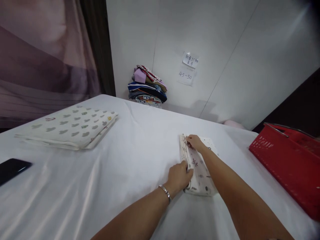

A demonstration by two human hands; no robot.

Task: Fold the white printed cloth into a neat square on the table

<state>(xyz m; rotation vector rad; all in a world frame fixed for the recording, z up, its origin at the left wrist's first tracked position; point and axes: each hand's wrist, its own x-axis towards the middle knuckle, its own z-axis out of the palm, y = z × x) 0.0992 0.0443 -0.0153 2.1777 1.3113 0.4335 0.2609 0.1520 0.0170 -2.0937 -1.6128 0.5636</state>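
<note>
A white printed cloth (200, 173) lies partly folded on the white-covered table, right of the middle. Along its left side runs a narrow turned-over strip. My left hand (178, 176), with a silver bracelet at the wrist, grips the near part of that folded edge, thumb on top. Farther up the same edge, my right hand (195, 142) pinches the cloth with its fingertips. The undersides of both hands' grips are hidden. Over on the left lies another folded white cloth (72, 126) with grey shapes, apart from both hands.
A red plastic basket (287, 163) with a metal handle stands at the right. A dark phone-like object (13, 170) lies at the left edge. Several folded fabrics are in a pile (147, 86) beyond the table, by a wall with paper signs (186, 75).
</note>
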